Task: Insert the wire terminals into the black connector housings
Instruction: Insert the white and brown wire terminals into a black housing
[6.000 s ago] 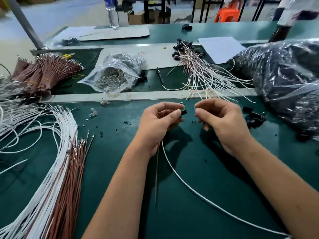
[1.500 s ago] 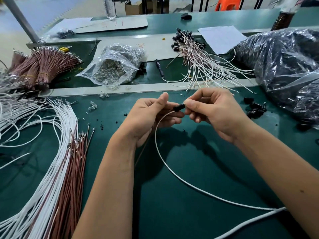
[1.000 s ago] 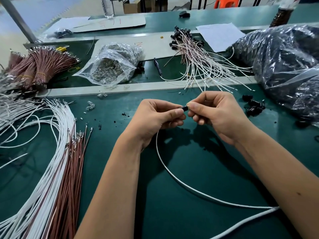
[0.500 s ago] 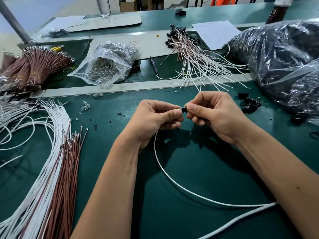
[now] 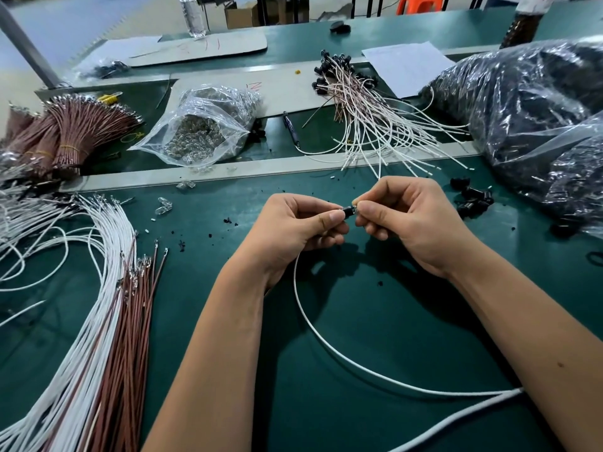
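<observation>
A small black connector housing (image 5: pixel 348 211) sits between my two hands above the green mat. My left hand (image 5: pixel 293 230) pinches its left end with thumb and forefinger. My right hand (image 5: pixel 408 220) pinches its right end, where a small clear piece shows at my fingertips. A white wire (image 5: pixel 313 324) runs from under my left hand and curves down to the right across the mat. Loose black housings (image 5: pixel 473 199) lie right of my right hand. Loose white and brown wires (image 5: pixel 107 305) with metal terminals lie at the left.
Finished wires with black housings (image 5: pixel 359 102) are piled at the back centre. A clear bag of small clear parts (image 5: pixel 199 128) lies behind, bundled brown wires (image 5: pixel 65 132) at far left. Large plastic bags of black parts (image 5: pixel 535 119) fill the right side. A pen (image 5: pixel 291 128) lies near the rail.
Both hands stay pinched at the housing. My thumbs have drawn slightly apart, showing more of the black housing between them. The camera view has shifted a little.
</observation>
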